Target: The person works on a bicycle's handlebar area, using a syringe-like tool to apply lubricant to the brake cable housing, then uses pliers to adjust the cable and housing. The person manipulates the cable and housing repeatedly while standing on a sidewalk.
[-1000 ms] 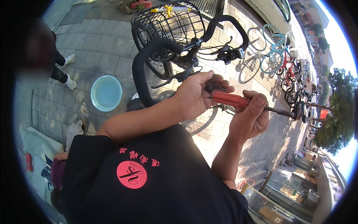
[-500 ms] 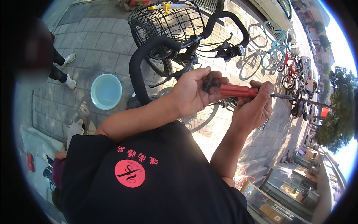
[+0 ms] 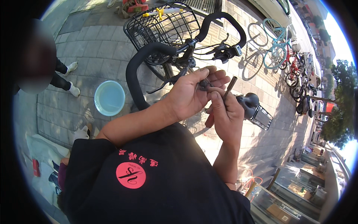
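Note:
My left hand [image 3: 185, 95] is palm up with curled fingers, holding a small dark part [image 3: 204, 84]. My right hand [image 3: 228, 116] grips a screwdriver, its metal shaft [image 3: 231, 84] pointing up and its red handle [image 3: 209, 121] showing below the fingers; its index finger reaches to the small part. Just beyond my hands stands a bicycle with padded curved handlebars [image 3: 136, 67], brake levers and a black wire basket [image 3: 162, 26] with a yellow and white object [image 3: 161, 14] on it. A black saddle [image 3: 249, 102] and rear rack [image 3: 261, 118] show right of my right hand.
A basin of water [image 3: 109, 98] sits on the paving at left, near another person's white shoes [image 3: 73, 89]. A red broom [image 3: 135, 5] lies at the top. Parked bicycles [image 3: 276, 52] line the upper right. Glass cases [image 3: 278, 198] stand at lower right; a plastic sheet [image 3: 43, 156] lies at lower left.
My right hand has moved left, in against my left hand, and turned the screwdriver from pointing right to pointing upward. The bicycle's saddle and rack have come into view.

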{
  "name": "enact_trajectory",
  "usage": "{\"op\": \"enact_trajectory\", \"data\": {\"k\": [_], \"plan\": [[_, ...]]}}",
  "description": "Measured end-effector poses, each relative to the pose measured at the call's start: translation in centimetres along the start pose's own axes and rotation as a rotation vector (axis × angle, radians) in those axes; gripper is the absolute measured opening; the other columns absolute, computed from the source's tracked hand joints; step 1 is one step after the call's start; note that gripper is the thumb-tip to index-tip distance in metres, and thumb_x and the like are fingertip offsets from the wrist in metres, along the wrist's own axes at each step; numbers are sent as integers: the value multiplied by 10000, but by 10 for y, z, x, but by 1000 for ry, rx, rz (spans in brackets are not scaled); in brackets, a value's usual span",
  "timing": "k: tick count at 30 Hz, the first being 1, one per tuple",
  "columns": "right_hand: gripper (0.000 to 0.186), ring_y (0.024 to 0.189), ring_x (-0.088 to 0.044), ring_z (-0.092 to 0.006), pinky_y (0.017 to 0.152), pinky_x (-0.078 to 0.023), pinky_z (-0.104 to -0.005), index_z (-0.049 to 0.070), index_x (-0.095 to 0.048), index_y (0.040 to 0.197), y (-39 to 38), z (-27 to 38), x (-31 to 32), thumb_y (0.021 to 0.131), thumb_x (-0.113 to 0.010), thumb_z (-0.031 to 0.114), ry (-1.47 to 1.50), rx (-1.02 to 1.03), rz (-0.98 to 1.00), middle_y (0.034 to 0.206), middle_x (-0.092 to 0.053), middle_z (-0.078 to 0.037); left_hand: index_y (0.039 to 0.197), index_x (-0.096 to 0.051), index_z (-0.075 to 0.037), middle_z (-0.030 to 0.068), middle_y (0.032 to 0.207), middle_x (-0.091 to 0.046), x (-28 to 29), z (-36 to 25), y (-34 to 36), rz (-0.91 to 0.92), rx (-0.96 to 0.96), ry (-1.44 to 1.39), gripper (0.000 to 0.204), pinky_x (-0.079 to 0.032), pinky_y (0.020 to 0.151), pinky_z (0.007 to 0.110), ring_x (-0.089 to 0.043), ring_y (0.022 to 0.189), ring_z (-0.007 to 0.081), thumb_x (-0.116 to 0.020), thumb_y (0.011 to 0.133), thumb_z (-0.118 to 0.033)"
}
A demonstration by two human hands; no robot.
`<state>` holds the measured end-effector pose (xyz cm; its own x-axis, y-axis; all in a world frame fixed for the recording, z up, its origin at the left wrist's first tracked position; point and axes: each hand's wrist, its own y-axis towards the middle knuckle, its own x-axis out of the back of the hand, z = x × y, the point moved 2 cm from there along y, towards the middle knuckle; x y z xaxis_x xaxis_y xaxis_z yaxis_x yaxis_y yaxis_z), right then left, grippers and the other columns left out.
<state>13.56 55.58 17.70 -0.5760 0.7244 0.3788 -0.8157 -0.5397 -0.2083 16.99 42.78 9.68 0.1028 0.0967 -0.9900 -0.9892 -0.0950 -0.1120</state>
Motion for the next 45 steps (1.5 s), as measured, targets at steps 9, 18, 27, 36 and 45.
{"op": "enact_trajectory", "data": {"k": [9, 18, 27, 36, 45], "plan": [[201, 659, -633, -236, 600, -500, -384, 64, -692, 1000, 1, -17, -5, 948, -794, 229, -465, 331, -138, 829, -638, -76, 1332, -553, -62, 151, 1278, -675, 7, 19, 0, -65, 39, 167, 312, -546, 1081, 514, -629, 1312, 332, -384, 1172, -269], [207, 660, -614, -181, 612, -499, -354, 17, -690, 974, -5, -40, 37, 903, -784, 186, -199, 153, -38, 758, -655, -58, 1245, -598, -110, 0, 930, -629, 18, 36, -8, -267, 10, 328, 219, -526, 708, 340, -620, 778, 138, -489, 1158, -280], [164, 626, -557, -118, 591, -472, -301, 12, -692, 946, -4, -61, 54, 884, -782, 135, -287, 306, 42, 725, -648, -53, 1024, -624, -94, -59, 686, -450, 19, 67, -47, -322, 110, 758, 355, -290, 429, 240, -375, 498, 49, -663, 1076, -443], [143, 588, -533, -164, 569, -455, -322, 46, -696, 954, -1, -55, 47, 859, -792, 91, -284, 467, 134, 779, -602, -52, 953, -614, -92, -53, 612, -434, 20, 57, -56, -295, -5, 916, 323, -271, 391, 245, -352, 435, 47, -563, 1135, -354], [203, 590, -571, -119, 518, -453, -294, 49, -729, 1049, 16, -25, -2, 873, -832, 55, -328, 722, -32, 825, -648, -53, 862, -557, -104, -45, 583, -376, -5, -5, -50, -338, 113, 676, 369, -258, 373, 256, -333, 423, 72, -464, 1151, -314]]}}
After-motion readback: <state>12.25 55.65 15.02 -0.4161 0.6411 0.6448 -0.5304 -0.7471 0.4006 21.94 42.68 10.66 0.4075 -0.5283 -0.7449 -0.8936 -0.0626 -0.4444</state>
